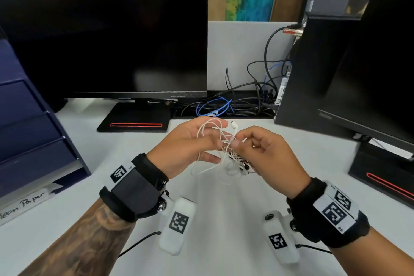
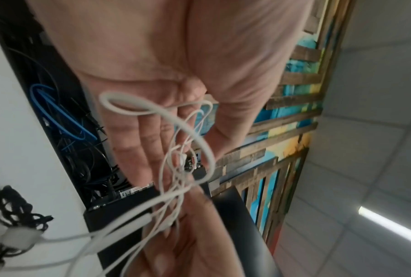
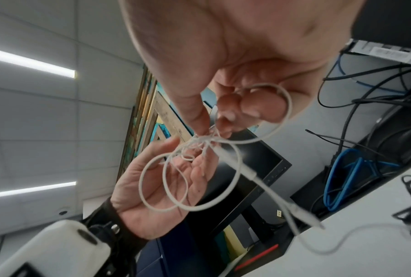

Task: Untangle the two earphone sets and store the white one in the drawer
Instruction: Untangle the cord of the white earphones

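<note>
White desk [image 1: 224, 219] fills the view under a plank wall. At far left stands a blue drawer unit [image 1: 29, 132], its drawers closed; next comes a dark monitor [image 1: 107, 36], then a cable trough [image 1: 224, 105], then a second monitor [image 1: 369, 63] at right.

Left hand [image 1: 188, 143] is raised over the desk, palm turned inward, fingers nearly straight and spread, with loops of white earphones [image 1: 215, 141] draped over them; one white earbud [image 1: 234, 125] sticks up by the fingertips. Right hand [image 1: 266, 152] meets it: thumb and forefinger pinch the white cord at the knot [image 3: 200, 140], the other fingers curled in. Black earphones [image 1: 243, 163] hang in the snarl below, between the hands and close to the desk; I cannot tell if they touch it.

The sets look still knotted, so untangling seems to be the step in hand. To do it well, I would keep the left fingers spread as a frame to hold the loops open, and let the right hand ease the pinched strand out slowly. Feeding a free end back through the loops should loosen the knot; tugging would likely tighten it and strain the thin cord.
</note>
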`<state>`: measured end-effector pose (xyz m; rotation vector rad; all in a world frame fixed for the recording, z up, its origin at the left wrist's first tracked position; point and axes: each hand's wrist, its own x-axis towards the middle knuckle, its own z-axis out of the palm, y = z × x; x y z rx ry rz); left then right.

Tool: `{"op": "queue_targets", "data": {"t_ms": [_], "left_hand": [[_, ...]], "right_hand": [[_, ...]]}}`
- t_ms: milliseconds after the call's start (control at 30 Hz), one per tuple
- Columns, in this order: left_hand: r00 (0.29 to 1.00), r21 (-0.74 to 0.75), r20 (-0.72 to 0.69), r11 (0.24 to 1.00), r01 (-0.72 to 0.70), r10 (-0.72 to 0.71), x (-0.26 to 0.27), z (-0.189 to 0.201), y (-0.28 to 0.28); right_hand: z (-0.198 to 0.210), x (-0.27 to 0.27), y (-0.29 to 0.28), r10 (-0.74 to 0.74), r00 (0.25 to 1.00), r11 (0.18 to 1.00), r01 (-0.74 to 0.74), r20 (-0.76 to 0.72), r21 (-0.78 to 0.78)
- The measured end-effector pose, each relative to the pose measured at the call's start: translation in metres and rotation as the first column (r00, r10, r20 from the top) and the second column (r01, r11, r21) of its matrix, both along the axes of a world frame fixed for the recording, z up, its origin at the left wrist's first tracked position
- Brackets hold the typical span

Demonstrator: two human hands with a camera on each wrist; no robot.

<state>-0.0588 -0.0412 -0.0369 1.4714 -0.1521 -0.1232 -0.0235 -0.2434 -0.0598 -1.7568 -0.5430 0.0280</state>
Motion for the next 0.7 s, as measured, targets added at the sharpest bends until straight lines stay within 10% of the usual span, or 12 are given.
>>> {"op": "queue_targets", "data": {"t_ms": [333,700], "left_hand": [[0.975,0.280,0.210,0.950,-0.135,0.077,0.0003,-0.0101,-0.0082],[0.980,0.312,0.191,0.943,-0.118,0.059,-0.0003,-0.0113,-0.0116]], "right_hand": [[-0.0019,-0.0042,0.0011,0.020,0.990,1.000,-0.019,0.137,-0.010],[-0.0020,-0.0001,0.0017,0.105,0.992,0.987,-0.096,-0.065,0.129]]}}
